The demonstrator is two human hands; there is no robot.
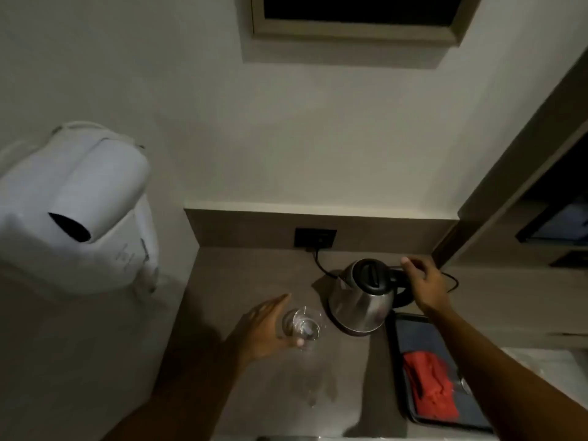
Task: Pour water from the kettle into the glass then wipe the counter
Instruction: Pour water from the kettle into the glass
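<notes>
Fingers of my right hand (423, 283) curl around the black handle of the rounded stainless-steel kettle with a black lid (362, 296), which stands upright on the grey-brown counter (254, 275), its cord running to the dark wall socket (315, 238) behind it. Just left of the kettle and a little nearer to me stands the clear drinking glass (304, 324); my left hand (267, 331) is spread open around its left side, thumb touching the near rim, not clamped shut. I cannot tell whether the glass holds water. Near the kettle, closer to me, wet patches (318, 394) shine on the counter. Right of the kettle, towards me, a dark rectangular tray (401, 342) holds a crumpled red cloth (428, 381) on a blue liner.
</notes>
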